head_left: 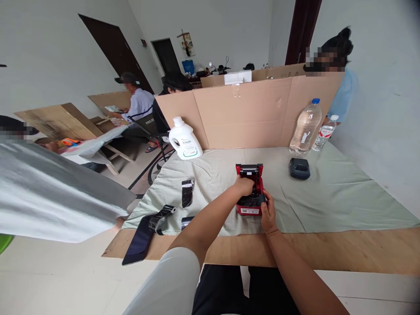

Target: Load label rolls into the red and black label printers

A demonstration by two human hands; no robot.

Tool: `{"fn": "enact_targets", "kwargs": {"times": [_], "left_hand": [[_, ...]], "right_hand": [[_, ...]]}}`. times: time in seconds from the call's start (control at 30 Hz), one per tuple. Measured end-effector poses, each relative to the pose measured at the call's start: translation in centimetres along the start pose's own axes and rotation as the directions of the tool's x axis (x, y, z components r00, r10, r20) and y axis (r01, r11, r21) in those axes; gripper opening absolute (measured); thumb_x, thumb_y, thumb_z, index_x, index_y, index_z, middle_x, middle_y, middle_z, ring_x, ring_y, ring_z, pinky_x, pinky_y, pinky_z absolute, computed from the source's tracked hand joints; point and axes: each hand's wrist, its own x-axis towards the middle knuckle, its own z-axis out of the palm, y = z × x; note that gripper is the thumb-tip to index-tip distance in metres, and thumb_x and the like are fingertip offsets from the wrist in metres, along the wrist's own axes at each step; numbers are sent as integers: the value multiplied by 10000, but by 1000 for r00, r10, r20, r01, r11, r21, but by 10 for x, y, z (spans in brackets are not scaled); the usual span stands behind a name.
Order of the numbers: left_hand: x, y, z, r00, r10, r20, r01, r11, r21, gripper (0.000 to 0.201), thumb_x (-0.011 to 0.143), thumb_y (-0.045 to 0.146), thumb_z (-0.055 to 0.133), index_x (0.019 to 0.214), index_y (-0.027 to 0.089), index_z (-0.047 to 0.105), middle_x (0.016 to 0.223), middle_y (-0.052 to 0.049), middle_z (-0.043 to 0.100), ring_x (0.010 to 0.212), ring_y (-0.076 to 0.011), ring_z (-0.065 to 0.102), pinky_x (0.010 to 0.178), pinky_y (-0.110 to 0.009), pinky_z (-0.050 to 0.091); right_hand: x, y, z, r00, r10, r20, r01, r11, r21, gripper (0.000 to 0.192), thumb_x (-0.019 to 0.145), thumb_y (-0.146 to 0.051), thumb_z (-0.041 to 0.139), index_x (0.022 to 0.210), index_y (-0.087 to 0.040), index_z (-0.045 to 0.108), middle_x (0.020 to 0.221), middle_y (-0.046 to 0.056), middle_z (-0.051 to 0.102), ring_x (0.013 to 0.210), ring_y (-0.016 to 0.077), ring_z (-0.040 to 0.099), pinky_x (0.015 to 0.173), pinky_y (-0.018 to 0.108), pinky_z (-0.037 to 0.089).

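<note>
A red and black label printer (249, 210) stands on the cloth in front of me, its lid raised at the back. My left hand (244, 186) reaches into it from the left with curled fingers; the fingertips are partly hidden, and what they pinch cannot be made out. On the right side, my right hand (269, 214) grips the printer's near corner, thumb towards the front. To the left lie a dark film-like roll (187, 193), a second roll partly behind my left forearm (187, 222), and an unrolled strip (163, 213) beside a dark flat phone-like slab (139, 240).
A white jug (185, 139) stands back left, with a large bottle (306, 127) and a small water bottle (324, 133) back right. A black boxy device (299, 169) lies right of the printer. A cardboard screen (243, 116) closes the far edge; several people sit beyond.
</note>
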Motion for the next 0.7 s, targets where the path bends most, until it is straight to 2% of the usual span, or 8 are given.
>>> {"fn": "enact_targets", "kwargs": {"times": [0.1, 0.23, 0.3, 0.4, 0.47, 0.57, 0.63, 0.7], "left_hand": [[8, 6, 1, 997, -75, 12, 76, 997, -6, 186, 680, 114, 658, 857, 114, 716, 961, -194, 705, 1010, -345, 624, 997, -502, 319], [-4, -7, 3, 974, -63, -219, -3, 958, -286, 231, 630, 155, 707, 860, 134, 718, 998, -172, 689, 981, -329, 628, 903, -409, 426], [-20, -24, 1, 959, -8, -283, -150, 835, -530, 248, 629, 214, 715, 869, 153, 714, 949, -113, 693, 897, -276, 640, 813, -346, 467], [-54, -65, -10, 973, 89, -214, -229, 510, -829, 330, 661, 326, 704, 942, 152, 704, 892, -52, 694, 819, -212, 636, 754, -298, 480], [-80, -103, -19, 989, 102, -112, -142, 373, -917, 411, 625, 344, 742, 977, 135, 704, 914, -63, 700, 830, -218, 639, 752, -299, 484], [-116, -171, -24, 995, -47, 88, 100, 436, -894, 392, 522, 249, 792, 895, 142, 732, 876, -69, 715, 823, -236, 642, 735, -300, 494], [-135, -215, -18, 945, -272, 179, 301, 516, -802, 338, 501, 191, 779, 833, 147, 728, 886, -74, 717, 828, -247, 643, 700, -299, 498], [-150, -250, -5, 837, -496, 232, 505, 535, -678, 336, 498, 146, 758, 831, 149, 715, 992, -96, 709, 883, -263, 642, 704, -298, 501]], "right_hand": [[1, 3, -1, 1000, 2, -4, -2, 1000, -1, 483, 897, -483, 426, 1289, -206, 472, 1345, 125, 492, 1258, 263, 455, 1034, 489, 391], [2, 6, -3, 1000, 16, 3, -16, 1000, 9, 481, 894, -479, 430, 1277, -194, 486, 1326, 132, 506, 1235, 259, 472, 1033, 499, 381], [2, 5, -4, 1000, 23, 9, -23, 1000, 5, 478, 892, -482, 429, 1271, -199, 495, 1318, 126, 512, 1226, 256, 479, 1032, 486, 381], [2, 3, -4, 999, 48, 15, -48, 999, -1, 480, 888, -492, 423, 1269, -208, 499, 1299, 117, 526, 1190, 248, 502, 1002, 462, 406], [2, 1, -3, 998, 63, 14, -64, 998, 10, 492, 885, -496, 427, 1272, -200, 496, 1297, 122, 525, 1174, 246, 508, 987, 456, 414], [2, 0, -3, 998, 69, 14, -69, 997, 33, 504, 881, -499, 435, 1274, -190, 493, 1297, 129, 521, 1165, 248, 508, 981, 455, 415], [2, 1, -3, 998, 67, 12, -68, 997, 35, 505, 878, -504, 436, 1272, -193, 494, 1295, 126, 520, 1165, 251, 507, 979, 456, 416], [2, 2, -3, 998, 61, 4, -61, 998, 23, 505, 877, -507, 437, 1267, -192, 497, 1294, 127, 518, 1170, 255, 503, 988, 463, 407]]}}
